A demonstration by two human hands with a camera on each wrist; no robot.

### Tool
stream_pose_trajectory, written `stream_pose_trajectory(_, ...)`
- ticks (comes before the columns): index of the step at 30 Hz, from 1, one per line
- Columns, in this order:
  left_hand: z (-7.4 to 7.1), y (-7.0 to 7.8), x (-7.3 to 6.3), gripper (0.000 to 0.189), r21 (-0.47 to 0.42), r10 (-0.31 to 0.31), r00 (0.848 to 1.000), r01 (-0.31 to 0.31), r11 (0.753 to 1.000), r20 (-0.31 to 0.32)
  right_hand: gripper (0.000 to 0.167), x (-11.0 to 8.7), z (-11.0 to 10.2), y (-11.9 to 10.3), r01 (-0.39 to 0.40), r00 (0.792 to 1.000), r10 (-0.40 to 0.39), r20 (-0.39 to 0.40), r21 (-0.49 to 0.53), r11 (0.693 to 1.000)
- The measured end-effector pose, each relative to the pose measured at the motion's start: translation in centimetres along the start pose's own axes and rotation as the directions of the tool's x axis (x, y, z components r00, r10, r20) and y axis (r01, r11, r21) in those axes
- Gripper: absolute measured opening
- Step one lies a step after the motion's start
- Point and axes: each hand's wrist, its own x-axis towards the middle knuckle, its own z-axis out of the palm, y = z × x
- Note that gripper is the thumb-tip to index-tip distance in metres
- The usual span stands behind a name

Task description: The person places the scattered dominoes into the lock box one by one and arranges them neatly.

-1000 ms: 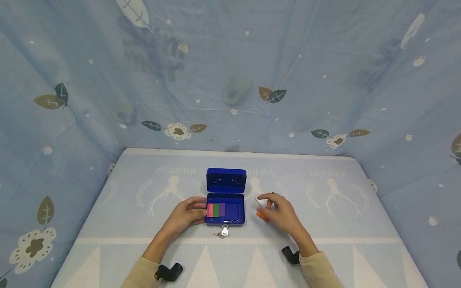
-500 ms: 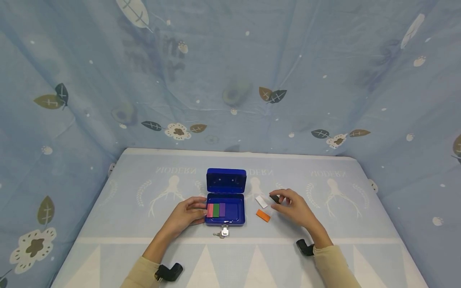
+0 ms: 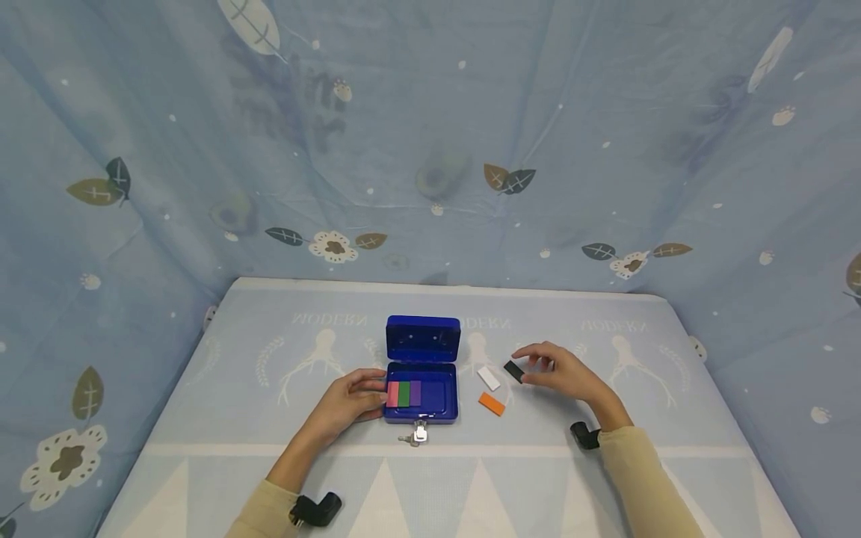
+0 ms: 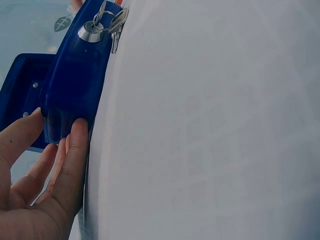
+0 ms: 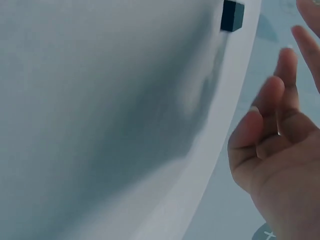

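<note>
A blue cash box (image 3: 440, 392) stands with its lid (image 3: 422, 338) raised. Pink (image 3: 393, 394), green (image 3: 403, 394) and purple (image 3: 415, 393) blocks sit side by side at the left of its tray. My left hand (image 3: 351, 400) touches the box's left end, fingers fairly straight in the left wrist view. Beside the black block (image 3: 513, 371) on the table, my right hand (image 3: 561, 371) holds nothing, its thumb and fingers apart. In the right wrist view the black block (image 5: 231, 16) shows past the fingertips. A white block (image 3: 488, 377) and an orange block (image 3: 492, 403) lie between box and right hand.
Keys (image 3: 407, 439) hang from the lock (image 3: 420, 430) on the box's front. The table (image 3: 538, 314) has a patterned pale cloth, with a blue printed curtain (image 3: 417, 134) behind and at both sides. Each wrist wears a black camera mount (image 3: 319, 509).
My right hand has let go of the white block, then the black one, and drawn away to the right. Both blocks lie on the table. The left hand and the box have stayed put.
</note>
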Motion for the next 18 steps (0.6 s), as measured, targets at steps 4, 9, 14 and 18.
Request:
stream_pose_trajectory(4,0.0,0.1,-0.1,0.052,0.002,0.001,1.0,-0.001,1.0,-0.001,0.042,0.6,-0.6,1.2,-0.028,0.995,0.028,0.091,0.001,1.0)
stream_pose_trajectory(9,-0.1,0.0,-0.1,0.053,0.006,0.004,1.0,-0.004,1.0,-0.002,0.046,1.3,-1.2,1.9,-0.04,0.982,0.037,0.187,0.009,0.999)
stream_pose_trajectory(14,-0.1,0.1,-0.1,0.053,-0.001,0.002,1.0,-0.002,1.0,0.003,0.048,1.8,-1.3,2.3,-0.021,0.967,0.02,0.253,0.001,1.0)
stream_pose_trajectory(18,-0.1,0.1,-0.1,0.054,0.003,0.008,1.0,-0.008,1.0,0.013,0.048,2.1,-1.3,2.7,-0.031,0.96,0.031,0.277,-0.002,1.0)
